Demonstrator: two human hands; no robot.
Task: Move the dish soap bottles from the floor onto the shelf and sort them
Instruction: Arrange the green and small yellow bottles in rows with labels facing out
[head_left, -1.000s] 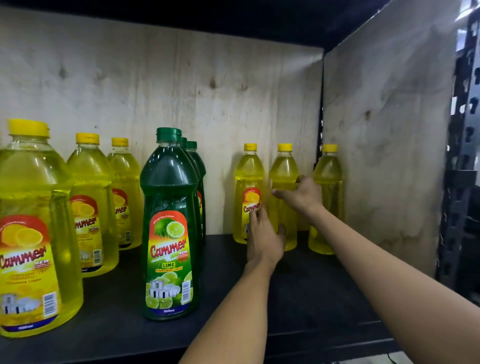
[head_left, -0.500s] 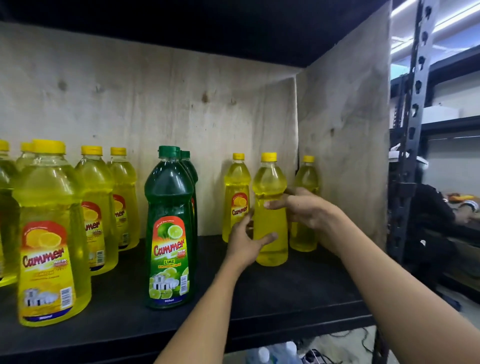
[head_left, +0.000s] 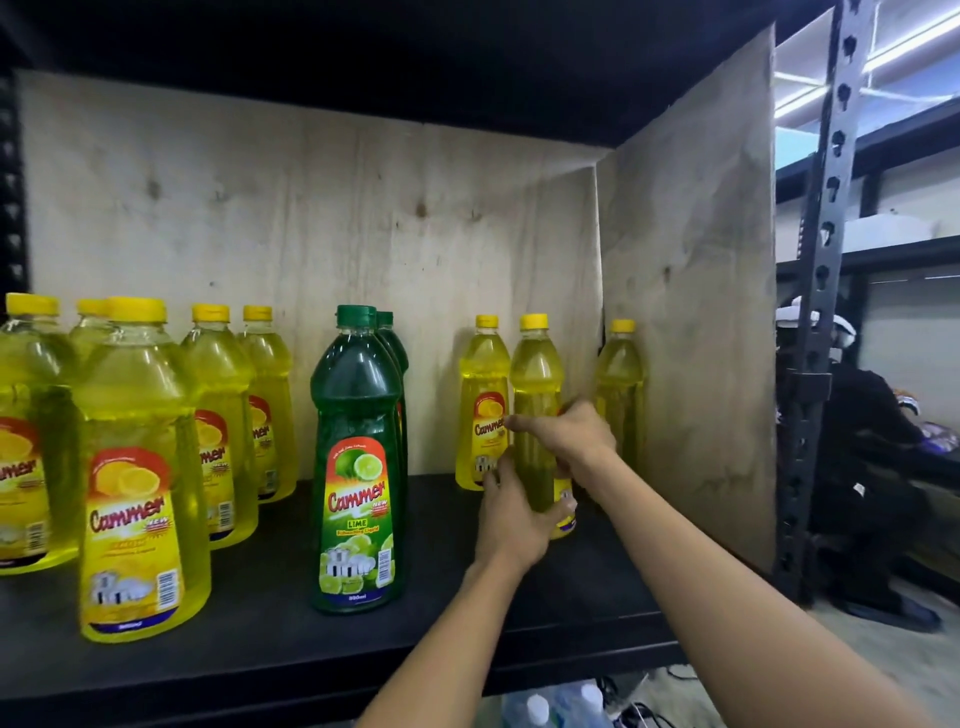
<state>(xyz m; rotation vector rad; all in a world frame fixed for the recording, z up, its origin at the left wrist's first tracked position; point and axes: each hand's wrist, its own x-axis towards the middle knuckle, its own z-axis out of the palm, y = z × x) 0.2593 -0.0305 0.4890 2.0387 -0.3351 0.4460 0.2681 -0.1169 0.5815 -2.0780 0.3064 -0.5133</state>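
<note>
left hand (head_left: 511, 514) wrapped round lower body of slim yellow bottle (head_left: 536, 410), right hand (head_left: 569, 434) clasping same bottle's middle from right. bottle upright on black shelf (head_left: 291, 613), right of centre frame, between two like yellow bottles. green lime bottles (head_left: 358, 457) centre; larger yellow bottles (head_left: 140, 467) at left.

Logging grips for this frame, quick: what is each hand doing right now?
Left hand: closed around the lower part of the middle yellow bottle.
Right hand: gripping the same bottle higher up.
</note>
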